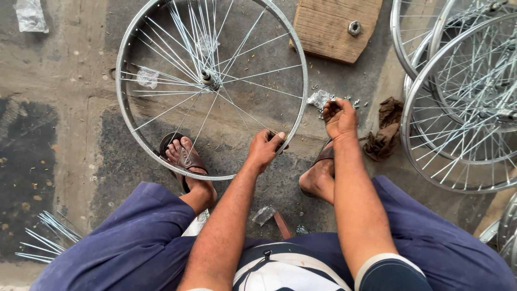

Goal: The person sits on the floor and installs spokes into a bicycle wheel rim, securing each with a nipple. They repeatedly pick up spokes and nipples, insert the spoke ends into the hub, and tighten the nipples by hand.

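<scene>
Knees framed L hand (265,149) pinching wheel rim (298,116) at near-right edge; R hand (339,117), just right, fingers curled over small nipples (353,102), grip contents unclear.

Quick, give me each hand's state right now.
Left hand: closed, gripping the wheel rim near a spoke end.
Right hand: fingers curled over the small metal parts; what it holds cannot be told.

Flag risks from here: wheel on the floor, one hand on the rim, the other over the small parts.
1. The wheel rim lies loose on the floor beside the sandalled foot, and only the left hand steadies it; it could slide or tip.
2. The right hand picks from tiny nipples scattered on rough concrete; some may roll away.
3. Loose spokes near the knee could be stepped on.
</scene>
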